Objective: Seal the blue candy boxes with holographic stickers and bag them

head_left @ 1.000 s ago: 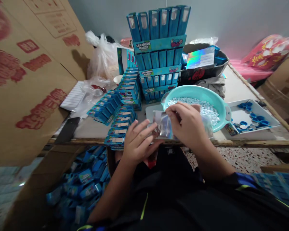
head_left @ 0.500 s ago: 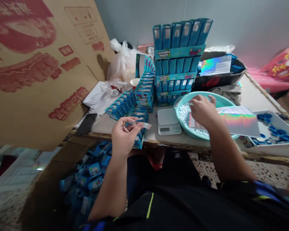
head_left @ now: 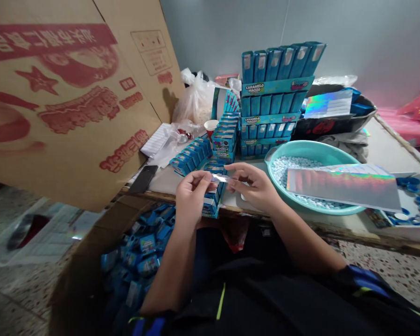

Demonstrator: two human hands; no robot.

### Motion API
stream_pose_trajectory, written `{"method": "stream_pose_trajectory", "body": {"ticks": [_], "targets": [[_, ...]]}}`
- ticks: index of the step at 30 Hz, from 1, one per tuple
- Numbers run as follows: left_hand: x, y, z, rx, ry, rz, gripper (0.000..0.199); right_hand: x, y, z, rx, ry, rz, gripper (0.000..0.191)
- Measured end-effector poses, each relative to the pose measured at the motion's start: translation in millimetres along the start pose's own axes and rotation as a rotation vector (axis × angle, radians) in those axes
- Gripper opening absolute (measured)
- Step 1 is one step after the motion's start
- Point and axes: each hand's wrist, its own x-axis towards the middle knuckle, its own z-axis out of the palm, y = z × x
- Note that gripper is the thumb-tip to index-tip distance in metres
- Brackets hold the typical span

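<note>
Between my two hands is a small clear, shiny strip (head_left: 221, 178). My left hand (head_left: 194, 193) pinches its left end between thumb and fingertips. The fingers of my right hand (head_left: 252, 185) are closed at the strip's right end. Below and behind the hands stand blue packets in a display box (head_left: 212, 205). To the right, a turquoise basin (head_left: 275, 179) holds many small pale pellets (head_left: 294, 163), with shiny holographic sheets (head_left: 343, 186) lying across it. The white scale is mostly hidden behind my right hand.
Stacked display boxes of blue packets (head_left: 275, 86) rise at the back. A large cardboard sheet (head_left: 73, 116) stands left. A dark phone-like slab (head_left: 144, 179) lies at the table edge. At the right is a white tray (head_left: 415, 229) with blue caps; below left, a carton of blue packets (head_left: 149, 245).
My right hand has moved left from over the basin to the strip, and its fingers have closed there. The view has shifted, so the scene sits further right and slightly lower.
</note>
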Motion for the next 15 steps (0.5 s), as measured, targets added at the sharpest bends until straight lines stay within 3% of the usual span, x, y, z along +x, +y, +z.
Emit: {"method": "stream_pose_trajectory", "body": {"ticks": [3, 5, 10, 14, 15], "targets": [[7.8, -7.6, -12.6, 0.05, 0.162, 0.154, 0.06, -4.5, -5.5, -4.1, -0.004, 0.018, -0.01, 0.034], [7.9, -8.3, -16.3, 0.13, 0.223, 0.3, 0.062, -8.0, -7.4, -7.2, -0.056, 0.045, 0.02, 0.04], [-10.5, -1.3, -6.1, 0.275, 0.024, 0.431, 0.05, -15.1, -6.2, -8.6, -0.086, 0.025, 0.102, 0.055], [-25.9, -4.8, 6.5, 0.545, 0.182, 0.785, 0.066, -20.6, -5.5, -7.8, -0.087, -0.025, 0.097, 0.069], [-28.3, -7.8, 9.6, 0.558, 0.215, 0.822, 0.064, -22.0, -5.0, -7.3, -0.055, -0.03, 0.08, 0.071]]}}
